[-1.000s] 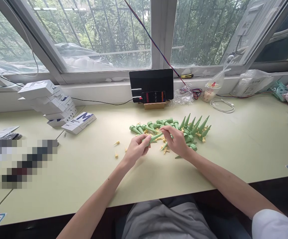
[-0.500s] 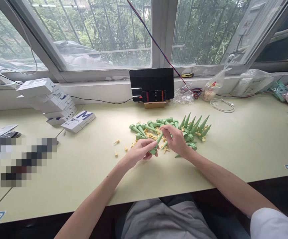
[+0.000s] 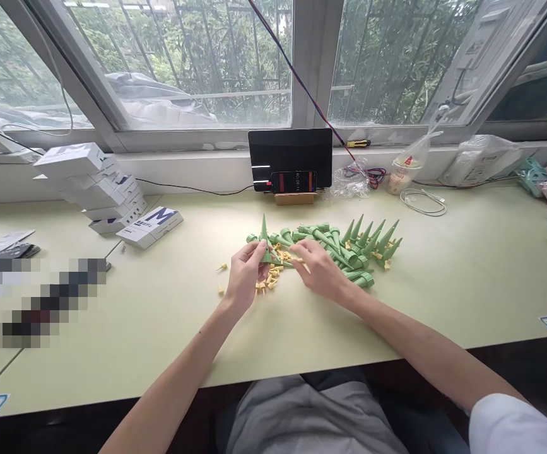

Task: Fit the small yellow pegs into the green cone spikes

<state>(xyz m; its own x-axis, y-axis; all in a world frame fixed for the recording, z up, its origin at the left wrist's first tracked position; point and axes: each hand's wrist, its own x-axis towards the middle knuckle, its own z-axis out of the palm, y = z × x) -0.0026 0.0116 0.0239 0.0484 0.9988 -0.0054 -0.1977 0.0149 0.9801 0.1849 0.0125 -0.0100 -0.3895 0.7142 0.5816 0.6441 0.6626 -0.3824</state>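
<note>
My left hand (image 3: 245,271) is closed around a green plastic cone spike (image 3: 264,232), which stands upright with its tip pointing up. Small yellow plastic nozzles (image 3: 273,277) lie on the table just under and beside this hand. My right hand (image 3: 325,271) is over the middle of the pile, thumb and index finger apart beside a few yellow nozzles. To its right and behind it lie green spikes (image 3: 361,277) with ribbed caps. Several spikes fitted with yellow pieces (image 3: 387,243) stand in a cluster at the pile's right side.
A phone (image 3: 294,181) showing a timer leans on a black screen (image 3: 289,151) at the back. White boxes (image 3: 150,227) are stacked at the left. A bagged cup (image 3: 402,173) and a white cable (image 3: 422,202) sit back right. Loose yellow nozzles (image 3: 222,267) lie left of the pile.
My left hand has moved left and turned the green spike from slanted to upright. My right hand has left the spike's tip and moved slightly down, over the yellow nozzles.
</note>
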